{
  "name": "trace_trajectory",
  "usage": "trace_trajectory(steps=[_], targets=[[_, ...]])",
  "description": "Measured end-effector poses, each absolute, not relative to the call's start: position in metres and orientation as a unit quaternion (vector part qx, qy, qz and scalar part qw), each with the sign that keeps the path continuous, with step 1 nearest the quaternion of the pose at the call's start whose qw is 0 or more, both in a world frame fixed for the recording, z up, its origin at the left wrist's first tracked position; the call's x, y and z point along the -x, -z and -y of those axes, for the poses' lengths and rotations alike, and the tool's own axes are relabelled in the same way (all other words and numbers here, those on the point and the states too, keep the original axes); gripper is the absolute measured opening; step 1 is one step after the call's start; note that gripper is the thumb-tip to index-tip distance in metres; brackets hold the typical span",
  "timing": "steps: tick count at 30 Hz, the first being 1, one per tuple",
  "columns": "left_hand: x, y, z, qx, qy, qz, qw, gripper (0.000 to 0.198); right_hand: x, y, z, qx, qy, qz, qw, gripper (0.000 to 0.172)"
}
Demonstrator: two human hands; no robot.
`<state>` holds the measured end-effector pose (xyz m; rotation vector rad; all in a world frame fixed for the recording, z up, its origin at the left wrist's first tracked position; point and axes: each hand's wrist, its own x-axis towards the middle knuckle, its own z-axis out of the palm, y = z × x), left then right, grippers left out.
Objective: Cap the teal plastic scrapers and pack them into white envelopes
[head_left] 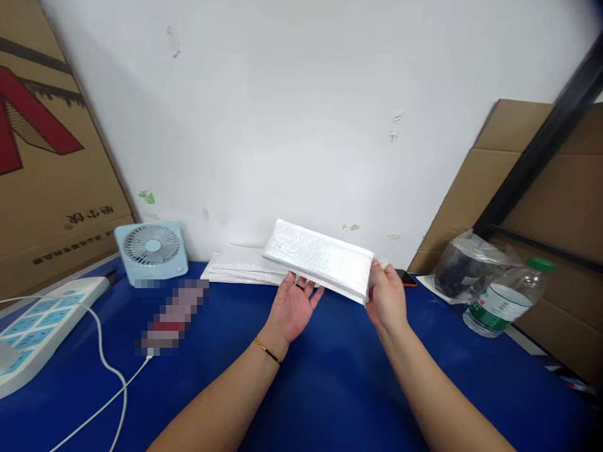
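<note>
Blue tabletop (330,389), smooth and matte, filling the lower view. White painted wall (301,113) behind, chipped in spots. Brown corrugated cardboard (42,188) leaning at far left. More cardboard and a black metal bar (541,150) at right.

White padded mailer (320,257) held off the table at mid-frame, tilted. Sits above and just in front of a flat stack of similar mailers (235,267) lying against the wall. Rectangular, flat, slightly puffy, bubble texture showing through the skin.

Right hand (387,298) closed on the mailer's right end. Left hand (292,307) palm up, fingers spread under the near edge, propping rather than pinching.

Handling, as a judgement: very light, soft, bendy along its length, slick plastic skin, not fragile. Best taken at both short ends, or supported under the middle to stop sag.

Smaller stuff:
- Left: pale blue square desk fan (151,251), white power strip (42,320) with cable (110,370).
- Right: clear plastic bottle (504,298) with green cap, tilted, beside a crinkled clear bag (466,267) with something dark inside.
- Thin bracelet (266,350) on the left wrist, ring (299,287) on a left finger.
</note>
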<state>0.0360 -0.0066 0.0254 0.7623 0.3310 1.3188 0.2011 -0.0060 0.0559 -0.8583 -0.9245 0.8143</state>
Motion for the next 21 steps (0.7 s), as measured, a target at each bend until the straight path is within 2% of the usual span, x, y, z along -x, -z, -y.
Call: trace_trajectory(steps=[4, 6, 8, 11, 14, 21], targets=[[-0.047, -0.048, 0.014, -0.414, -0.657, -0.155, 0.61, 0.056, -0.202, -0.021, 0.012, 0.372, -0.589, 0.279, 0.662, 0.025], [-0.052, -0.061, 0.017, -0.439, -0.685, -0.168, 0.557, 0.06, -0.199, -0.009, 0.013, 0.347, -0.658, 0.216, 0.633, 0.017], [-0.057, -0.072, 0.019, -0.465, -0.699, -0.18, 0.513, 0.067, -0.197, -0.001, 0.014, 0.32, -0.699, 0.166, 0.617, 0.017], [-0.064, -0.083, 0.02, -0.507, -0.685, -0.185, 0.489, 0.073, -0.194, 0.005, 0.013, 0.32, -0.721, 0.115, 0.604, 0.023], [-0.069, -0.088, 0.022, -0.535, -0.667, -0.193, 0.482, 0.073, -0.193, 0.011, 0.011, 0.346, -0.717, 0.095, 0.598, 0.021], [-0.068, -0.088, 0.026, -0.522, -0.687, -0.183, 0.471, 0.066, -0.195, 0.024, 0.003, 0.41, -0.653, 0.203, 0.603, 0.022]])
